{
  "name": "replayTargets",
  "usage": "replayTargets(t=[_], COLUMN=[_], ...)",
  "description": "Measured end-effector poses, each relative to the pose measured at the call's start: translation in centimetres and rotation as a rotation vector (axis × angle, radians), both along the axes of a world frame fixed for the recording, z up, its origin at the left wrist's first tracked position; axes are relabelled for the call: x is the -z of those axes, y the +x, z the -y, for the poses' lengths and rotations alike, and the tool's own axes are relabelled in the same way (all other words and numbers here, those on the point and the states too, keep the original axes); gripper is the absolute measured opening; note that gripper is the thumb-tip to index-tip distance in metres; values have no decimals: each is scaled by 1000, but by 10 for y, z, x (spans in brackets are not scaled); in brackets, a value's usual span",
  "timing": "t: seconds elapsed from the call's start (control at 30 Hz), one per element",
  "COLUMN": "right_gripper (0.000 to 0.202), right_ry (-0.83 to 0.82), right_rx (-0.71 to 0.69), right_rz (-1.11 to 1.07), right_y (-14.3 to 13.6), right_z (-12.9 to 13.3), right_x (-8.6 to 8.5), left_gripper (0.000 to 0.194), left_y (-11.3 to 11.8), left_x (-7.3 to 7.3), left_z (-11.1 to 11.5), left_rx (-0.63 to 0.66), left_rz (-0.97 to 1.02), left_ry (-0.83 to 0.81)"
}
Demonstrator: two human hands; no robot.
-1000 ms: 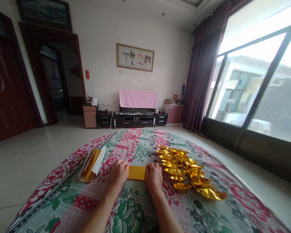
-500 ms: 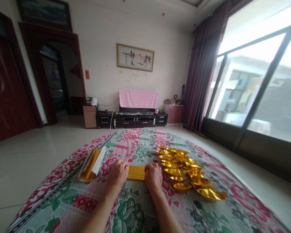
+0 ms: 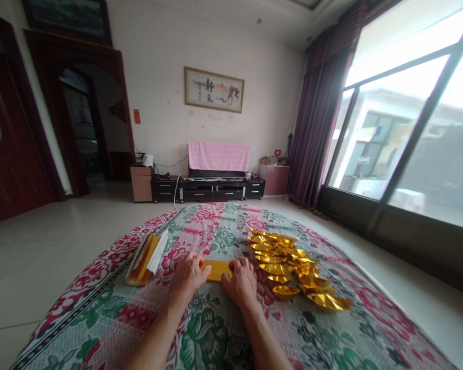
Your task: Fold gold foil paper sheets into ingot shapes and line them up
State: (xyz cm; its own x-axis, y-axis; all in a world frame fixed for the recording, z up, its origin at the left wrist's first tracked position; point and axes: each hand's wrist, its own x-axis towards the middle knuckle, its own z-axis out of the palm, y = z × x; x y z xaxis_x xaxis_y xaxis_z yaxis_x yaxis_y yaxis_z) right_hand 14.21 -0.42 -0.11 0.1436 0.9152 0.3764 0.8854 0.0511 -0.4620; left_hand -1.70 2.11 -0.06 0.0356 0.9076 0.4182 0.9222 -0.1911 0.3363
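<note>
A folded strip of gold paper (image 3: 216, 271) lies flat on the flowered tablecloth (image 3: 204, 336), stretched between my two hands. My left hand (image 3: 190, 272) grips its left end, fingers curled and thumb pressed at the edge. At the right end my right hand (image 3: 240, 279) holds it the same way, the thumb on the near side. Right of my hands sit several folded gold paper ingots (image 3: 285, 264) in rows. To the left is a stack of gold paper sheets (image 3: 146, 259) with a white wrapper around it.
Beyond the round table stands a low black TV cabinet (image 3: 216, 191), with a pink cloth (image 3: 219, 155) draped over what stands on it. A purple curtain (image 3: 312, 128) and a large window (image 3: 393, 139) are on the right. A dark red door (image 3: 15, 123) is at the left.
Both thumbs have shifted inward along the gold strip, and the strip looks narrower from front to back. The view has moved slightly; the ingots and the stack stay put.
</note>
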Motion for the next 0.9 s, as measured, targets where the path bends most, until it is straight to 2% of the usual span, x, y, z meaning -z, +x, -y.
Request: replayTargets(t=[0.2,0.4,0.7,0.9], right_gripper=[26,29,25,33], right_ry=[-37,-58,-25,-49], right_rx=[-45,-89,-95,-122], right_rz=[2,-9,9,15], right_y=[1,2,5,10], right_z=[4,10,10,6], right_x=[5,0,7,11], left_gripper=[31,45,39,49], left_y=[2,2,3,4], left_x=[3,9,4,2], left_z=[6,10,17,16], left_rx=[2,10,19,8], left_rz=[-29,-51,-65,-68], left_ry=[13,41,17,-54])
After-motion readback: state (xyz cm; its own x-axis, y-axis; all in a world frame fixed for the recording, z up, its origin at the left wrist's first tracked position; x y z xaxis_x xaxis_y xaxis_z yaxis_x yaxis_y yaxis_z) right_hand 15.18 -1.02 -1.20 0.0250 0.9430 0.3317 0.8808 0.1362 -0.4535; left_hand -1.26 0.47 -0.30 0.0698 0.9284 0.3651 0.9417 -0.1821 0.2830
